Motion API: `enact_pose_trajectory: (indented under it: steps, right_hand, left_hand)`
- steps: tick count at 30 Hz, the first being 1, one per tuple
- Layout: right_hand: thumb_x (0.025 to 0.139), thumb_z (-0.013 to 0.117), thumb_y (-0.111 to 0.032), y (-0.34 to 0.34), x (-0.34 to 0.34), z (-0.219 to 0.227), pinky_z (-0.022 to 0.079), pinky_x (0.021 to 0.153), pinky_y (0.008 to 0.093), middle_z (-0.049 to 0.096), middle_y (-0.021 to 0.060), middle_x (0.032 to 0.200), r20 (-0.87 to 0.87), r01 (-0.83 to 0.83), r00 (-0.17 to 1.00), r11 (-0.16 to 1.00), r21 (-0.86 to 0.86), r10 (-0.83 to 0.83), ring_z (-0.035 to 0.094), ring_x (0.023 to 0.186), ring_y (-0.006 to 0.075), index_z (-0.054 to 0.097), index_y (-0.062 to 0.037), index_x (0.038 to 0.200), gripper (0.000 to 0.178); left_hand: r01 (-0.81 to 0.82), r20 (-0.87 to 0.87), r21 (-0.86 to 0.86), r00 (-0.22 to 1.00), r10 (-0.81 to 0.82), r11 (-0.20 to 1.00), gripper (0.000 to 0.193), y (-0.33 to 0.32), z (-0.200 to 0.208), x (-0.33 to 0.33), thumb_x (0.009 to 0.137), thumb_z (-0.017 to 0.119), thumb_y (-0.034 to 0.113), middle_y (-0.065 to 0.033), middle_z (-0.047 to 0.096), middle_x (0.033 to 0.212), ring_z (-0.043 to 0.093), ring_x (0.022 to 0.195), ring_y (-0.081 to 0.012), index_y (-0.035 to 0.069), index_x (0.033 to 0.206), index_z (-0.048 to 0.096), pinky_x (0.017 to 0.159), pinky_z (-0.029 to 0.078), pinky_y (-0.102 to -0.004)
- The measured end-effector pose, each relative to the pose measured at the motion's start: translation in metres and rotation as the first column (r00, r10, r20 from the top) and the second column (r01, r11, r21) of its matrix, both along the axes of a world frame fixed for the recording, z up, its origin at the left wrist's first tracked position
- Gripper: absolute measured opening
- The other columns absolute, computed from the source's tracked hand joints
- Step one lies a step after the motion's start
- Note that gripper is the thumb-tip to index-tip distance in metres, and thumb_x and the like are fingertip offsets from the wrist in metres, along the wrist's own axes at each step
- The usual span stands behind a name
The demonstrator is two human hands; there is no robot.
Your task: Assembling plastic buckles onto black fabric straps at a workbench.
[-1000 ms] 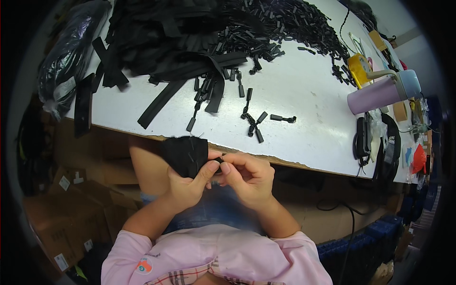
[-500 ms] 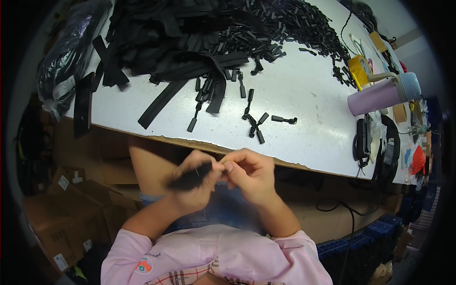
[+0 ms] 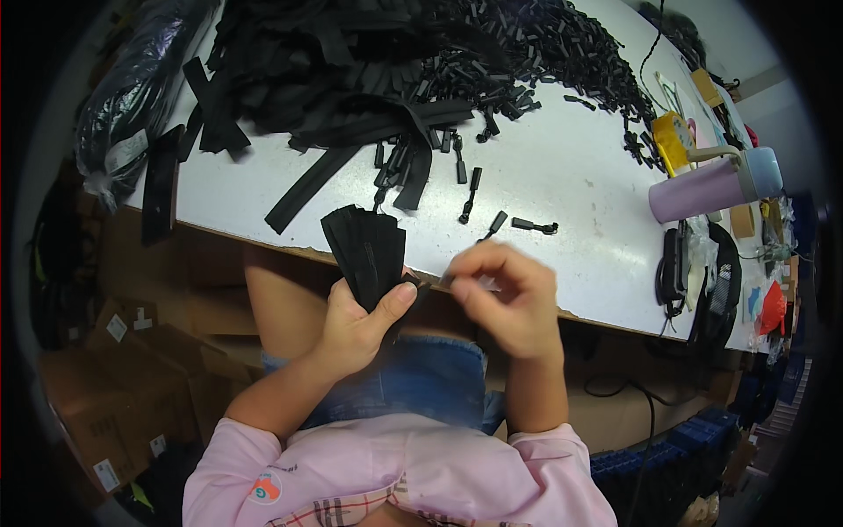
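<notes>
White desk (image 3: 606,237), uncountable black pulls (image 3: 562,53) heaped at its far edge, and three loose pulls (image 3: 472,186) toward the near edge. Left hand (image 3: 356,334) has its grip clamped on one fan of black strips (image 3: 367,255) over that near edge; right hand (image 3: 514,294) is blurry, can't tell its grip. Looks like piece-by-piece handling, next move probably needs nimble right fingers.

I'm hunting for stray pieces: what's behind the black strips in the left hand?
Behind the black strips, the white table shows around their upper part, and a cluster of black tabs meets their top edge. Whatever the strips and left hand cover is hidden.
</notes>
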State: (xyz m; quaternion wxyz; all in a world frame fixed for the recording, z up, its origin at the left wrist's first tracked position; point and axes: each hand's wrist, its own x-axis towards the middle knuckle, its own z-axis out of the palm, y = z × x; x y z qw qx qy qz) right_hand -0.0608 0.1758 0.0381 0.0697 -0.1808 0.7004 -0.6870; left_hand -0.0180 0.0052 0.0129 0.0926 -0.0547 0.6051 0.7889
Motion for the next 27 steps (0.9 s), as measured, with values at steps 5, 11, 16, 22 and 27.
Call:
enact_pose_trajectory:
  steps: [5, 11, 16, 22, 27]
  right_hand:
    - [0.076, 0.052, 0.004, -0.005, 0.011, -0.011, 0.041, 0.059, 0.02, 0.053, 0.0056, 0.082, 0.021, -0.072, 0.997, 0.994, -0.078, 0.073, 0.051, 0.068, 0.0083, 0.055, 0.003, 0.085, 0.01]
    - [0.077, 0.049, 0.005, 0.0, 0.011, -0.014, 0.04, 0.064, 0.0195, 0.051, 0.0048, 0.084, 0.149, -0.171, 0.963, 0.939, -0.297, 0.223, 0.049, 0.074, 0.008, 0.055, 0.0025, 0.087, 0.012]
    - [0.077, 0.049, 0.006, 0.001, 0.009, -0.015, 0.04, 0.064, 0.0196, 0.051, 0.0051, 0.084, 0.154, -0.202, 0.953, 0.924, -0.323, 0.262, 0.049, 0.074, 0.0081, 0.054, 0.0026, 0.087, 0.012]
    - [0.075, 0.051, 0.004, -0.002, 0.005, -0.007, 0.042, 0.062, 0.0195, 0.054, 0.0039, 0.079, 0.259, -0.175, 0.93, 0.935, -0.31, 0.26, 0.05, 0.069, 0.007, 0.054, 0.0025, 0.082, 0.008]
    - [0.073, 0.051, 0.004, 0.002, -0.001, -0.013, 0.041, 0.062, 0.0186, 0.054, 0.0021, 0.075, 0.265, -0.249, 0.902, 0.911, -0.328, 0.341, 0.049, 0.068, 0.0053, 0.054, 0.002, 0.081, 0.008]
  left_hand:
    - [0.06, -0.062, 0.039, 0.996, -0.057, 0.997, 0.017, 0.002, 0.006, -0.002, 0.079, 0.059, 0.014, 0.0013, 0.052, 0.077, 0.045, 0.069, -0.0047, 0.001, 0.088, 0.053, 0.061, 0.038, -0.0191]
    - [0.117, -0.108, 0.027, 0.988, -0.113, 0.993, 0.016, 0.002, 0.004, -0.001, 0.079, 0.059, 0.013, 0.0007, 0.053, 0.077, 0.047, 0.069, -0.005, 0.001, 0.088, 0.054, 0.06, 0.039, -0.0191]
    - [0.155, -0.131, -0.081, 0.978, -0.165, 0.985, 0.017, 0.001, 0.004, 0.001, 0.078, 0.059, 0.011, -0.0011, 0.055, 0.08, 0.049, 0.073, -0.0062, 0.001, 0.09, 0.054, 0.064, 0.041, -0.0201]
    - [0.123, -0.193, -0.15, 0.97, -0.151, 0.981, 0.016, 0.0, 0.005, 0.0, 0.077, 0.06, 0.01, -0.0019, 0.056, 0.079, 0.05, 0.073, -0.0068, 0.001, 0.088, 0.055, 0.066, 0.042, -0.0205]
    - [0.146, -0.17, -0.151, 0.97, -0.171, 0.978, 0.014, -0.005, 0.004, -0.002, 0.077, 0.06, 0.009, -0.0014, 0.056, 0.078, 0.05, 0.072, -0.0067, 0.001, 0.087, 0.055, 0.065, 0.042, -0.0203]
